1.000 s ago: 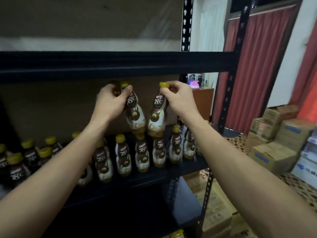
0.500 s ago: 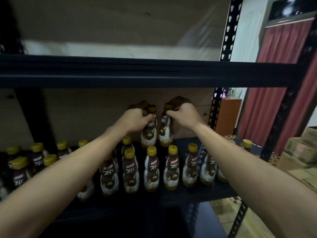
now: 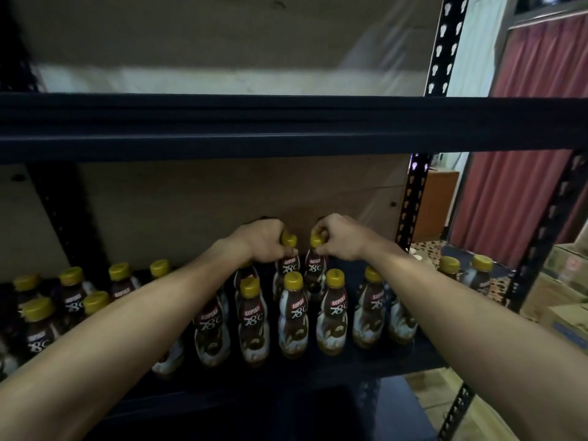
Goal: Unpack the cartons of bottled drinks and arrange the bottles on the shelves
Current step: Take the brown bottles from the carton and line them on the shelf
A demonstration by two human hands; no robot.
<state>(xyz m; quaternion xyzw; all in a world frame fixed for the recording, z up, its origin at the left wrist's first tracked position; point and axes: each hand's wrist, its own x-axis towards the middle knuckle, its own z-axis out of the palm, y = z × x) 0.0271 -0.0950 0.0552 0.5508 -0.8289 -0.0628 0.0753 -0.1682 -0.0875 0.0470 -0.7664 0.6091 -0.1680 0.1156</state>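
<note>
- Gripping a bottle in each hand: the left hand (image 3: 261, 243) has its fingers curled round the top of the left bottle (image 3: 288, 265), with the yellow cap poking out past the knuckles.
- The right hand (image 3: 342, 238) pinches the right bottle (image 3: 315, 265) at its cap, fingers curled tight over it.
- Both bottles are upright, side by side and nearly touching, toward the back of the shelf (image 3: 375, 361), roughly mid-width. Can't tell if their bases are on the board, since the front row hides them.
- The front row (image 3: 292, 316) of the same brown drinks lines the shelf's front edge, right in front of the held two.
- A left bunch (image 3: 38, 326) crowds the shelf's left end, and a right pair (image 3: 480, 272) stands near the right end, apart from the rest.
- The top beam (image 3: 286, 125) of the rack crosses above both hands.
- Past the right edge there are cartons (image 3: 566, 272) and a red curtain (image 3: 525, 186).
</note>
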